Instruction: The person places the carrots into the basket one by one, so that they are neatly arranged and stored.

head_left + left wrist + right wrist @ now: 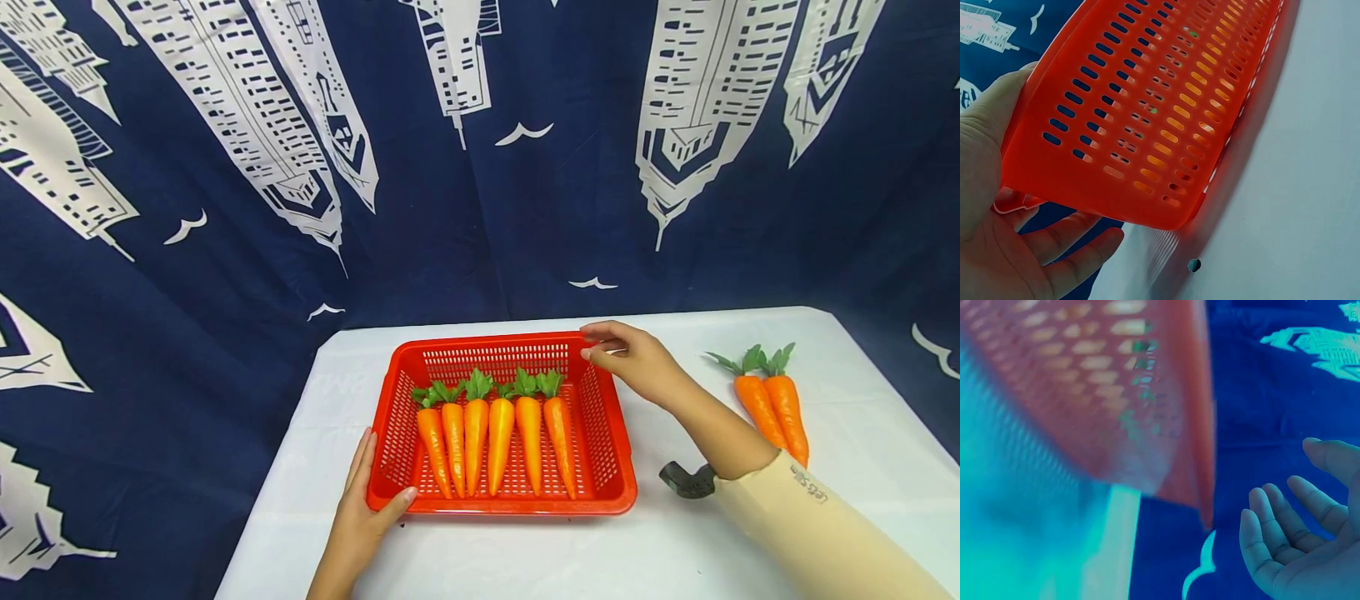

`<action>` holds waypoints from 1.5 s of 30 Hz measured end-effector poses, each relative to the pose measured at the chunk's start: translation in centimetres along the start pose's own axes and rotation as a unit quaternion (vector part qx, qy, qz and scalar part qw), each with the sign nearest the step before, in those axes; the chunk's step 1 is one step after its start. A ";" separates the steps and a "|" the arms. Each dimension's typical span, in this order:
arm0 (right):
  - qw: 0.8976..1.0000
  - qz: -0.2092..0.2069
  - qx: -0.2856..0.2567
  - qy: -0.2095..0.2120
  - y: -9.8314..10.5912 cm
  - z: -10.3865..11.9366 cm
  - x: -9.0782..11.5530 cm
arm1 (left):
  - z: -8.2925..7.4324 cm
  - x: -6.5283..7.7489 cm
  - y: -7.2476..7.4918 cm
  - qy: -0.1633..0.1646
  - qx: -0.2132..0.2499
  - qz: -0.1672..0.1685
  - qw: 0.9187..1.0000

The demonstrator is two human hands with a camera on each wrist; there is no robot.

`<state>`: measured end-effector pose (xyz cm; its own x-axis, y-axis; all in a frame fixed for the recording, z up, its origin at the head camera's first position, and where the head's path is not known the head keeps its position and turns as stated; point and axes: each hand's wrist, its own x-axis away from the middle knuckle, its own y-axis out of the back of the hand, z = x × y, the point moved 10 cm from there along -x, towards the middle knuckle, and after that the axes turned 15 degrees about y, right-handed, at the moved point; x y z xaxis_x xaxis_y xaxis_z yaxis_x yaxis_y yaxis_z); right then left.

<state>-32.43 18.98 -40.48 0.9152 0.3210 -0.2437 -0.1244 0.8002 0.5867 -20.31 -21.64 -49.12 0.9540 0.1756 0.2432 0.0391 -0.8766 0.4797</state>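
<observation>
Six orange carrots [501, 442] w/ green tops lie side by side in a red basket [510, 506] on the white counter [465, 558], tips toward the near wall, leaves toward the far one. L hand [363, 508]: grips the near L corner, thumb over the near rim, other fingers along the L side; L-most carrot lies inside, near the thumb but apart from it. L wrist view: slotted red wall just beside the fingers, orange showing thru the slots. R hand [637, 358]: at the far R corner, fingers loosely bent, holding nothing; R wrist view shows a gap btwn fingertips & basket rim. R-most carrot lies inside the basket, well apart from the R fingers, on the near side of them.

Two loose carrots [783, 408] rest on the counter, R of basket, touching each other, beyond the R forearm; tips partly hidden. Dark object [686, 481], partly covered by the cream sleeve [817, 533], lies btwn basket & loose pair. Backdrop: navy cloth [450, 233] w/ white bldgs. & birds, upside down.
</observation>
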 end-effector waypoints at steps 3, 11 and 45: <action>1.000 0.000 0.003 -0.011 0.7 -1.2 0.8 | 0.0 0.0 0.0 0.000 0.003 0.000 1.000; 0.999 -0.025 0.033 -0.034 3.2 -4.2 3.2 | 0.1 0.0 0.0 -0.001 0.003 -0.002 1.000; 0.973 -0.149 0.054 -0.170 10.4 -14.2 13.0 | 0.1 -0.2 0.0 -0.004 0.009 -0.003 1.000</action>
<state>-27.29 38.65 -48.46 0.9808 -0.1176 -0.1554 0.1889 0.7687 0.6111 -20.49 -21.73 -49.23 0.9562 0.1774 0.2330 0.0503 -0.8833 0.4660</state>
